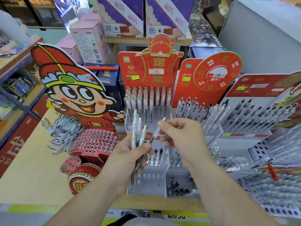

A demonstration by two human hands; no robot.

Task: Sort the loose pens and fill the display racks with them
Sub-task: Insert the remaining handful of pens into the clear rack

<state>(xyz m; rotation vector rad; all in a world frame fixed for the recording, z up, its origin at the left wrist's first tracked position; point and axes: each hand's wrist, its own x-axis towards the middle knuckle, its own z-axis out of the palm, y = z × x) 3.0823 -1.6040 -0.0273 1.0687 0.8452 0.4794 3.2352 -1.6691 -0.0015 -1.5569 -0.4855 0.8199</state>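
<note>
My left hand [130, 154] grips a bunch of clear gel pens [136, 128] fanned upward in front of the middle rack. Between thumb and fingers, my right hand [180, 134] pinches the top of one clear pen [154, 136] whose lower end still lies in the left hand's bunch. Behind the hands stands a red display rack [147, 101] with rows of upright white pens. To its right are two more red racks [195, 110] [254, 115] full of black-tipped pens. A pile of loose pens [63, 132] lies on the wooden counter at the left.
A cartoon-figure cardboard stand [78, 95] with an empty hole grid [96, 141] sits left of the hands. Clear tiered trays [153, 181] with few pens lie under my hands. A white perforated rack [276, 185] fills the right side. Boxes [88, 39] stack behind.
</note>
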